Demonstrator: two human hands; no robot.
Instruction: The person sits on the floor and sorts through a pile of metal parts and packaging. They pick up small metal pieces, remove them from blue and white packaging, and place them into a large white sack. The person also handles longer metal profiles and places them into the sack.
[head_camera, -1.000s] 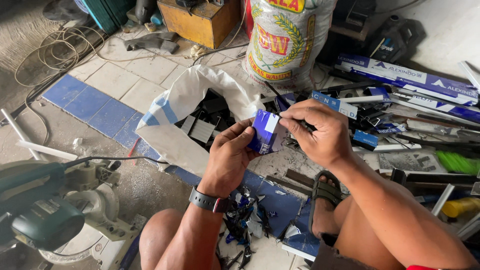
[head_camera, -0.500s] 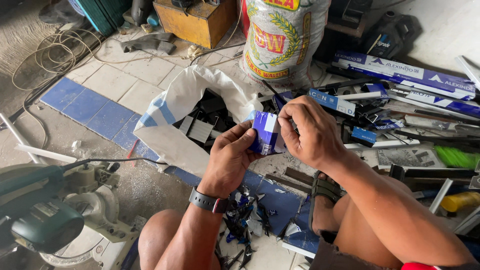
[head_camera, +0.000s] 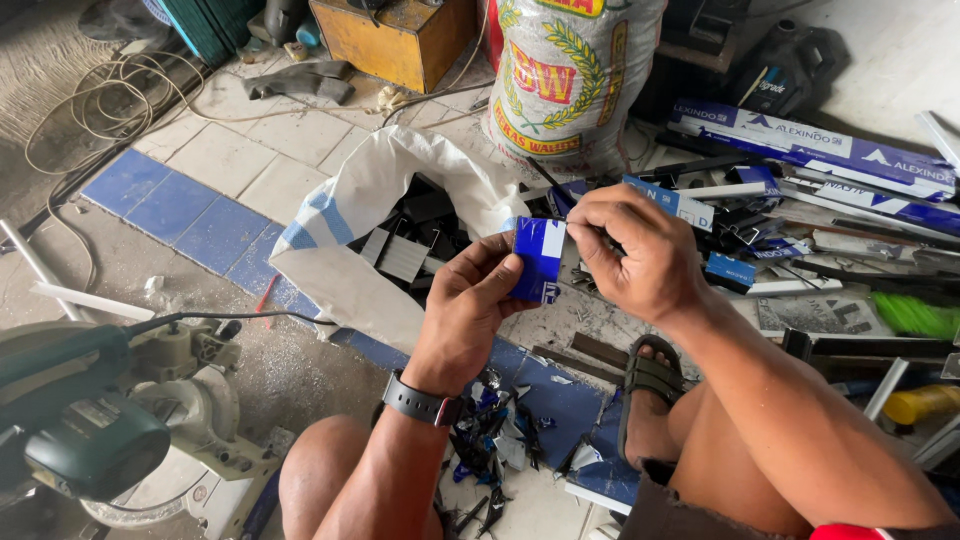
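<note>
In the middle of the frame, two hands hold a small blue and white piece (head_camera: 540, 260) between them. The left hand (head_camera: 472, 300) is curled around the left side and bottom of the piece, with its thumb and fingers pressed on it. The right hand (head_camera: 635, 255) comes in from the right, and its thumb and fingertips pinch the top right edge of the same piece. So the piece sits right between both hands, and both hands touch it. A black watch (head_camera: 420, 403) is on the left wrist. Just behind the hands, to the left, an open white bag (head_camera: 345, 270) lies on the floor with dark metal bits (head_camera: 415, 240) inside. A big printed sack (head_camera: 560, 75) stands at the top middle. Long blue and white strips (head_camera: 815, 150) lie in a heap at the upper right. A green saw machine (head_camera: 90, 410) sits at the lower left. Small blue scraps (head_camera: 495, 440) lie on the floor below the hands, between the knees. A foot in a dark sandal (head_camera: 650, 380) rests at the lower right of the hands.
</note>
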